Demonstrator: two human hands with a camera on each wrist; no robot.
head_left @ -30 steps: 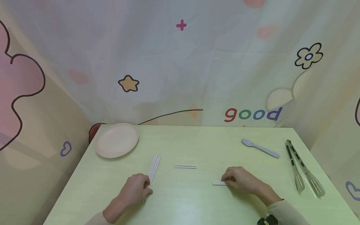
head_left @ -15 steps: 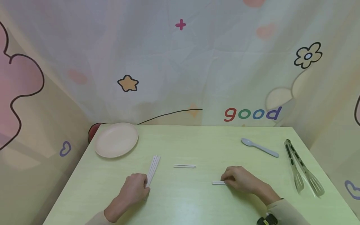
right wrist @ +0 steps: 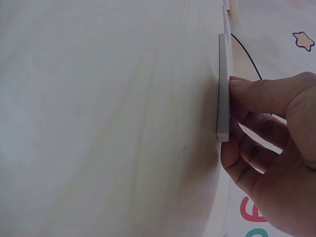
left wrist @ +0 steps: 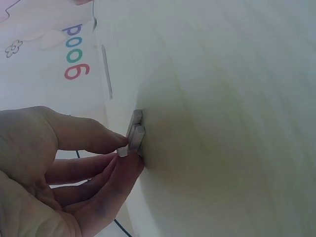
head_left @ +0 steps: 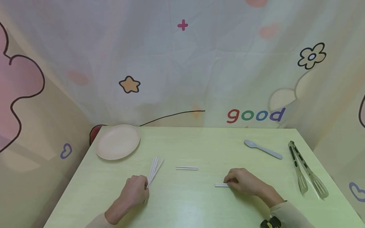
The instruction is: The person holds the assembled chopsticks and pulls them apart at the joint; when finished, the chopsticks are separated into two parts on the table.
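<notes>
My left hand (head_left: 136,190) pinches the near end of a bundle of long white sticks (head_left: 154,167) lying slanted on the table. At the far end the bundle fans out, one stick angled off to the right. Their squared ends (left wrist: 137,138) show between thumb and fingers in the left wrist view. My right hand (head_left: 242,182) holds the right end of a short, flat white stick (head_left: 220,185), thumb on one side and fingertips at its end (right wrist: 223,106). Between the hands, a pair of thin short white sticks (head_left: 186,168) lies crosswise.
A round pale plate (head_left: 118,142) sits at the back left corner of the table (head_left: 182,202). A grey-blue spoon (head_left: 263,149) lies at the back right. Farther right are tongs (head_left: 305,171) with slotted ends. A printed curtain (head_left: 182,69) hangs behind the table.
My left hand has shifted slightly left, and the bundle it pinches has spread, with one stick splitting off to the right. The right hand and its stick have stayed put.
</notes>
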